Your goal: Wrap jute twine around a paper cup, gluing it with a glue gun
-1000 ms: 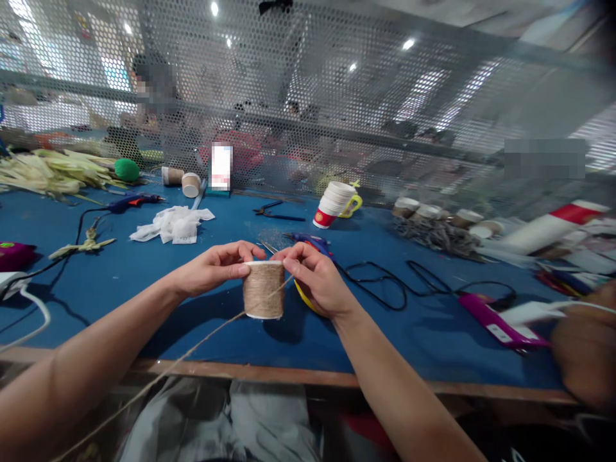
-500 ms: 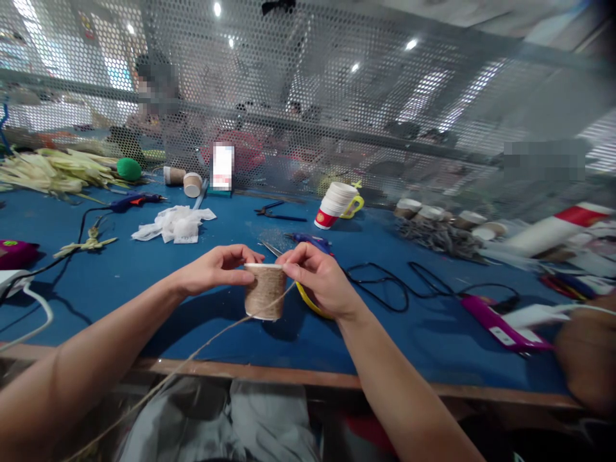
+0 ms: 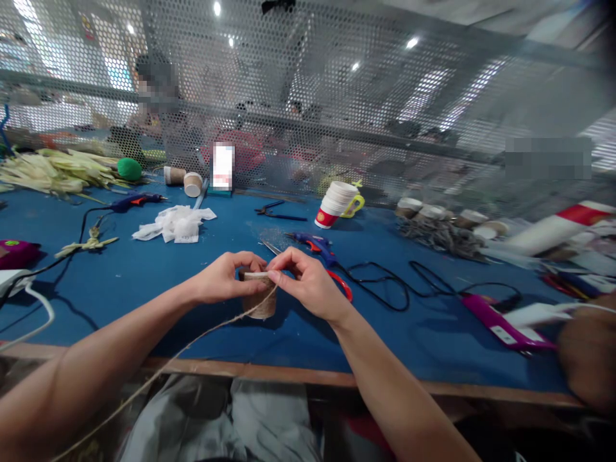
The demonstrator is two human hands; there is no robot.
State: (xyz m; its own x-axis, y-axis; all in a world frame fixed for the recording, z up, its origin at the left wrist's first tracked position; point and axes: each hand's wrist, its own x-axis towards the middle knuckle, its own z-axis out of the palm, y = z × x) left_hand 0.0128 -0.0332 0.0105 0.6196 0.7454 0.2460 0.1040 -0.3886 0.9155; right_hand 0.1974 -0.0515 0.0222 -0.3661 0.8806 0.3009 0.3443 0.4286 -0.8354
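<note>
A paper cup (image 3: 258,307) wrapped in brown twine is held upright above the blue table. My left hand (image 3: 230,277) grips it at the left, thumb on the near side and fingers around the back of the rim. At the rim's right side, the thumb and fingers of my right hand (image 3: 305,282) are pinched together on the twine (image 3: 216,326). From there the strand crosses the cup's front and trails down to the lower left. Behind my hands lie the blades of scissors (image 3: 272,248); a red handle (image 3: 344,285) shows beside my right hand.
A blue glue gun (image 3: 315,245) lies just beyond my right hand, its black cord running right. Farther back are pliers (image 3: 282,212), stacked paper cups (image 3: 334,204), white cloth (image 3: 177,223) and a phone (image 3: 222,165). Another person's arm (image 3: 590,353) is at the right edge.
Both hands and the cup have shifted slightly left and lower. My right hand has come closer to my left along the rim. The red handle is now uncovered, the yellow one hidden.
</note>
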